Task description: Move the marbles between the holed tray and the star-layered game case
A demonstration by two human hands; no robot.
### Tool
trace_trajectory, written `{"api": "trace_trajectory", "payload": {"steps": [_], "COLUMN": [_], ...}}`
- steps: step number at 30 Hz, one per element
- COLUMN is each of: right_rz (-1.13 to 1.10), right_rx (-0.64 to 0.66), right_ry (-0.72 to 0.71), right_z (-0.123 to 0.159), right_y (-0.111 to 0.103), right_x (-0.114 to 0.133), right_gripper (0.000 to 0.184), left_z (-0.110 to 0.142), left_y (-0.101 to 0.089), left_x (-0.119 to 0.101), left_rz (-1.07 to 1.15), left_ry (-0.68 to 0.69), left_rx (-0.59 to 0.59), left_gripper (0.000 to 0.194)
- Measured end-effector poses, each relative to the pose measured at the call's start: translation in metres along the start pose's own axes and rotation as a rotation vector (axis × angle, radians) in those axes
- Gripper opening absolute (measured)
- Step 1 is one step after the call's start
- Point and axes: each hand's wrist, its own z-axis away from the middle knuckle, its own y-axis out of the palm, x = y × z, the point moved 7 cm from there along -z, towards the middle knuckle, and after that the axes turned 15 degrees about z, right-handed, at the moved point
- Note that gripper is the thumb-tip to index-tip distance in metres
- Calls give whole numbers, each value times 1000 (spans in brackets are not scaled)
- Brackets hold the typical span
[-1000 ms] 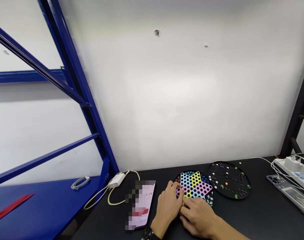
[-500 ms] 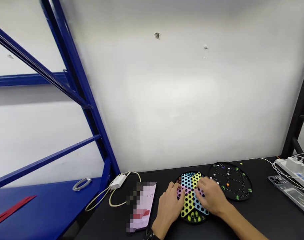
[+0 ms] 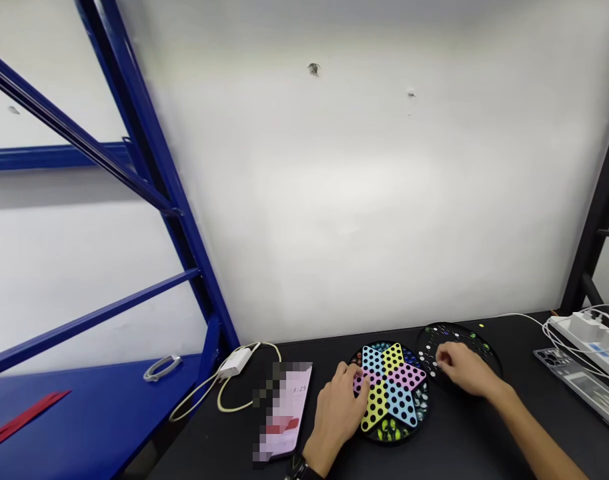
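Observation:
A round black Chinese checkers board (image 3: 393, 359) with a star of pink, yellow and blue points lies on the black table. Coloured marbles fill the pockets between its points. My left hand (image 3: 338, 403) rests at the board's left side, thumb and fingers apart over the pink point; its fingertips are partly hidden. To the right, my right hand (image 3: 467, 368) is over a second round black tray (image 3: 494, 353) holding several scattered marbles and small holes. Its fingers are curled together, and whatever is between them is hidden.
Left of the board lies a phone (image 3: 295, 410) with a lit screen. Beyond it are a white adapter (image 3: 235, 362) and its looped cable. A second phone (image 3: 579, 387) and a white power strip (image 3: 591, 343) are at right. A blue metal frame (image 3: 181, 247) stands left.
My right hand has left the star board and moved right over the black tray, uncovering the board's right-hand points. My left hand has stayed on the board's left side.

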Motion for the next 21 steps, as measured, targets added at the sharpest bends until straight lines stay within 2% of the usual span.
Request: {"api": "trace_trajectory", "payload": {"steps": [4,8,11,13,16,21], "right_rz": [-140,-72,11,39,11,-21], "right_rx": [-70,21,106,148,158,201], "right_ry": [46,199,311,356,348,346], "right_z": [-6,-2,6,11,14,18], "right_y": [-12,-10,-7,-2,3,12], "right_x": [-42,-84,-107,-118,-126,-128], "right_gripper": [17,19,17,16,10,18], "left_z": [0,1,0,0,0,0], "left_y": [1,0,0,1,1,2], "left_x": [0,-1,-1,-1,0,0], "left_rz": [-12,-12,-17,-19,-15,-5], "left_ry": [-3,2,5,3,8,10], "left_rx": [13,9,6,6,1,4], "left_gripper": [29,29,29,29,28,29]}}
